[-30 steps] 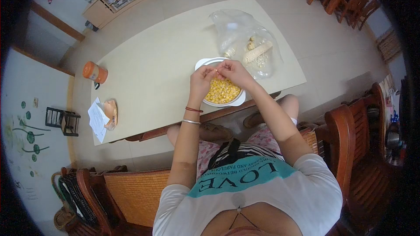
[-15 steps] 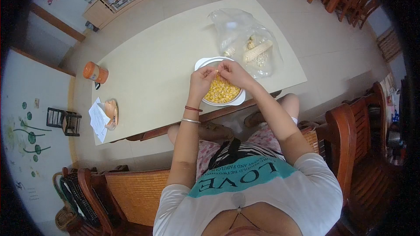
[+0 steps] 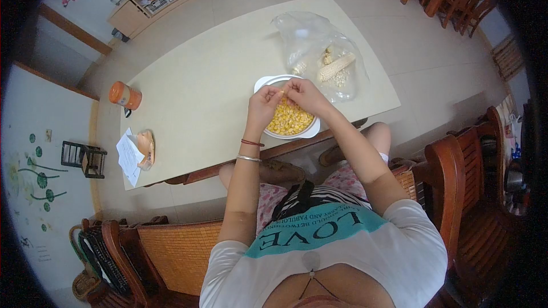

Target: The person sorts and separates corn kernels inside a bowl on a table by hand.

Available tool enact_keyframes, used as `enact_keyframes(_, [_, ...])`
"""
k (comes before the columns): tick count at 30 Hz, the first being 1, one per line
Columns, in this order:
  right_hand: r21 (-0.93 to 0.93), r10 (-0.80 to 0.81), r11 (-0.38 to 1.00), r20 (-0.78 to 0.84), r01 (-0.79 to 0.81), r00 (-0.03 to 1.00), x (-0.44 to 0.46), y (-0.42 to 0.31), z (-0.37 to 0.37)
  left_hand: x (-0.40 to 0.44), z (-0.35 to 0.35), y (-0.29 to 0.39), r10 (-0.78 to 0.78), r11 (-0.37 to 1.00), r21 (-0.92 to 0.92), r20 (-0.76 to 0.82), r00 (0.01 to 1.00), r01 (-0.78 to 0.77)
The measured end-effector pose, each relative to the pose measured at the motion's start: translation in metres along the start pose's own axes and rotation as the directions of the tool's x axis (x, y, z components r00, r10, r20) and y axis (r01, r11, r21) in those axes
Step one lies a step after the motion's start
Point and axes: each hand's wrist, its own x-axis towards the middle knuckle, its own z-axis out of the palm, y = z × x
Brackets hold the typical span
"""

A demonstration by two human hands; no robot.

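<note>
Above a white bowl (image 3: 310, 132) with side handles, my two hands meet fingertip to fingertip. Loose yellow corn kernels (image 3: 288, 121) fill much of the bowl. My left hand (image 3: 264, 107) is closed in a pinch at the bowl's left side, and my right hand (image 3: 308, 97) pinches from the right. A tiny pale-yellow piece, apparently a corn kernel, shows between the fingertips; the fingers partly hide it. Just beyond my right hand, a clear plastic bag (image 3: 302, 37) lies on the table with a stripped corncob (image 3: 337, 67) and pale scraps in it.
The bowl stands near the front edge of a pale table (image 3: 211, 80). Towards the left end are an orange-lidded jar (image 3: 124, 95), papers (image 3: 129, 157) and a clear-wrapped package (image 3: 146, 149). Wooden seating (image 3: 177, 256) surrounds me; a TV cabinet (image 3: 165, 0) stands beyond the table.
Almost nothing differs. Both hands keep their pinch over the bowl, with only a very slight shift of the fingers.
</note>
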Motion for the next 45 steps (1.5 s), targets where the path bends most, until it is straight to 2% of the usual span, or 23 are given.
enact_keyframes(3, [-0.043,0.003,0.999,-0.032,-0.005,0.999,-0.001,-0.001,0.001,0.001,0.0,-0.003,0.021,0.998,0.057,0.006,1.0,-0.022])
enact_keyframes(5, [-0.119,-0.052,0.992,-0.04,0.047,0.998,-0.003,-0.002,0.001,0.0,0.0,0.0,0.042,0.99,0.131,0.008,0.999,-0.043])
enact_keyframes(11, [-0.295,-0.177,0.944,-0.066,0.151,0.982,-0.003,0.002,0.004,0.001,0.002,-0.009,0.172,0.969,0.182,-0.022,0.985,-0.165])
enact_keyframes(12, [-0.314,-0.198,0.935,-0.071,0.167,0.978,-0.003,0.003,0.004,0.001,0.002,-0.007,0.152,0.967,0.211,-0.018,0.988,-0.145])
enact_keyframes(15, [-0.434,-0.208,0.885,-0.053,0.165,0.977,-0.001,0.004,0.004,0.001,0.002,-0.005,0.135,0.954,0.272,-0.014,0.991,-0.126])
enact_keyframes(18, [-0.431,-0.189,0.891,-0.062,0.144,0.98,-0.001,0.003,0.005,0.001,0.002,-0.009,0.167,0.952,0.263,-0.023,0.986,-0.156])
enact_keyframes(21, [-0.315,-0.217,0.933,-0.111,0.173,0.97,-0.006,-0.003,0.007,0.002,0.002,-0.012,0.146,0.969,0.21,-0.044,0.988,-0.133])
enact_keyframes(24, [-0.111,-0.079,0.992,-0.105,0.067,0.991,-0.006,-0.006,0.006,0.002,0.002,-0.014,0.138,0.979,0.157,-0.064,0.988,-0.127])
enact_keyframes(30, [0.051,0.063,0.997,0.012,-0.063,0.998,-0.002,-0.007,0.004,-0.003,0.0,-0.001,0.084,0.995,0.058,-0.082,0.993,-0.08])
enact_keyframes(38, [0.155,0.069,0.985,0.034,-0.074,0.997,0.002,-0.004,0.002,-0.002,0.001,-0.01,0.125,0.992,0.036,-0.092,0.988,-0.122])
enact_keyframes(45, [0.163,0.086,0.982,0.045,-0.092,0.995,0.002,-0.006,0.001,-0.001,0.001,-0.013,0.218,0.963,0.181,-0.099,0.971,-0.198])
